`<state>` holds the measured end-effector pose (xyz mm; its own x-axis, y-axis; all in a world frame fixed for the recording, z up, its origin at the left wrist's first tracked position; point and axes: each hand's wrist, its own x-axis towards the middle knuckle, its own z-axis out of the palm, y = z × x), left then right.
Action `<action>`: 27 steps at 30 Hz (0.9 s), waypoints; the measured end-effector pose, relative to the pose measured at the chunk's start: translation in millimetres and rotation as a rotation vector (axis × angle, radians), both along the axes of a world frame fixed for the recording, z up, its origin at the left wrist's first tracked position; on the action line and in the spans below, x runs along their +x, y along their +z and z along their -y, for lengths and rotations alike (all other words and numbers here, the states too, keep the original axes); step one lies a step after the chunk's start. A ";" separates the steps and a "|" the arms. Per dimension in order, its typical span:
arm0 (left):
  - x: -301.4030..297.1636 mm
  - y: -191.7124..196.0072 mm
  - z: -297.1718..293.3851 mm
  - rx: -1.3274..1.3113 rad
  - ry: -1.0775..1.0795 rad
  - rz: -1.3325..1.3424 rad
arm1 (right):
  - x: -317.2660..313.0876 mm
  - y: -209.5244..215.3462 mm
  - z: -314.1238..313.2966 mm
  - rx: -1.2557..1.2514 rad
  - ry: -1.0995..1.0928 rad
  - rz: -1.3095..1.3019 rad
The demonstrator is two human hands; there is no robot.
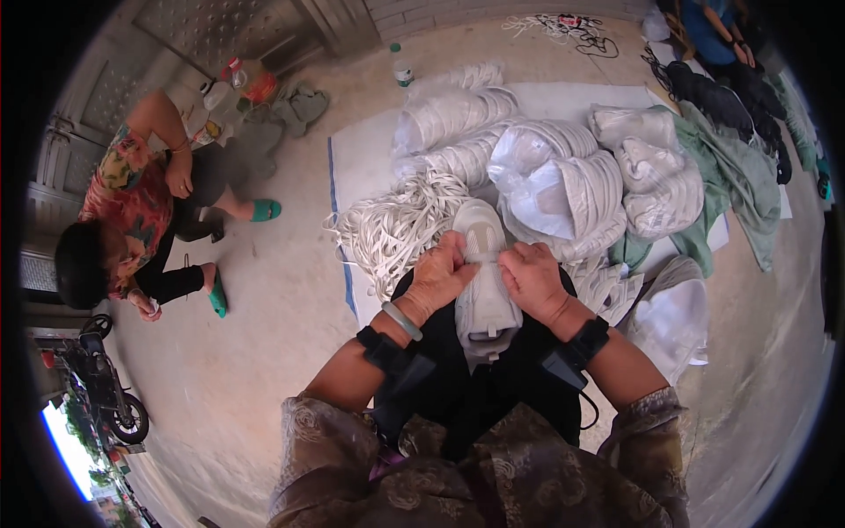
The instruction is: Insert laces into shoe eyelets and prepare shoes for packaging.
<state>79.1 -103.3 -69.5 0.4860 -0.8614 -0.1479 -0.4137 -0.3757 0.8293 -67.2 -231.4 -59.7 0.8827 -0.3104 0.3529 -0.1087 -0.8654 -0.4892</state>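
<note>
Concrete yard, pale grey-white shoe [482, 282]

Bare concrete floor [264, 352]: open to the left. Tangled heap of white flat laces [396, 224]: crowds ahead-left. Clear plastic bags of white shoe uppers [563, 176]: block ahead. Crumpled green cloth [731, 167]: blocks the right.

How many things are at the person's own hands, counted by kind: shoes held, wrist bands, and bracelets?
White shoe, held by left hand and right hand: 1
Black wrist bands, left and right: 2
Green bracelet, on the left wrist: 1
Total: 4
</note>
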 end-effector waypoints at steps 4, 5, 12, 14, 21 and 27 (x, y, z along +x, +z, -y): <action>0.2 -2.4 -0.3 -0.007 0.029 -0.074 | 6.6 6.0 0.7 -0.199 0.083 -0.234; 0.2 -2.9 -0.3 0.007 0.033 -0.094 | 9.3 6.1 1.1 -0.201 0.083 -0.247; -0.6 -0.7 -0.4 0.016 0.021 -0.100 | 22.5 -0.7 11.9 0.202 0.003 -0.391; -1.6 0.3 -0.2 0.011 0.004 -0.109 | 22.0 -3.7 13.6 0.276 0.000 -0.359; -3.2 -0.8 0.9 -0.037 -0.049 -0.076 | 27.0 -8.4 22.8 0.309 0.070 -0.474; 0.6 5.0 -2.5 -0.046 -0.070 -0.210 | 27.1 0.9 31.8 0.523 0.248 -0.399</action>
<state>79.7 -100.8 -64.4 0.3872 -0.9002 -0.1991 -0.2539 -0.3117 0.9156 -40.1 -263.2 -58.8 0.9803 -0.1241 -0.1537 -0.1969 -0.5499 -0.8117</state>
